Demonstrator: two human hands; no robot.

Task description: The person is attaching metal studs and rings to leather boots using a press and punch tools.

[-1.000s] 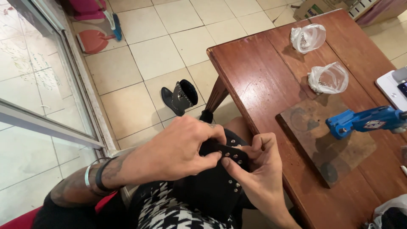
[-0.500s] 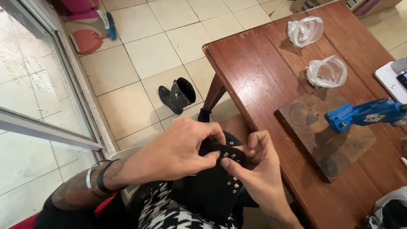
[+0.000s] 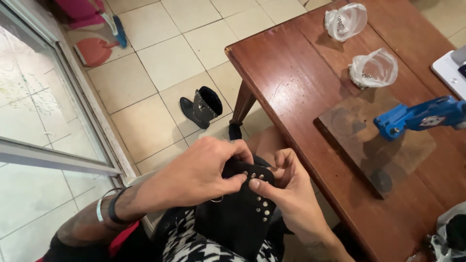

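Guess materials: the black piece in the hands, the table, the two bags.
Black piece: looks like matte suede or soft fabric, no shine; dotted with small silvery studs, likely metal. Both hands, left and right, pinch its top edge. Table: reddish wood, glossy varnish, grain and glare visible. Bags: thin clear plastic, crinkled, see-through.

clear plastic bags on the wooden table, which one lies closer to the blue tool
The nearer clear plastic bag, lying just above the blue tool beside the dark board. The other bag sits farther off, toward the table's far end.
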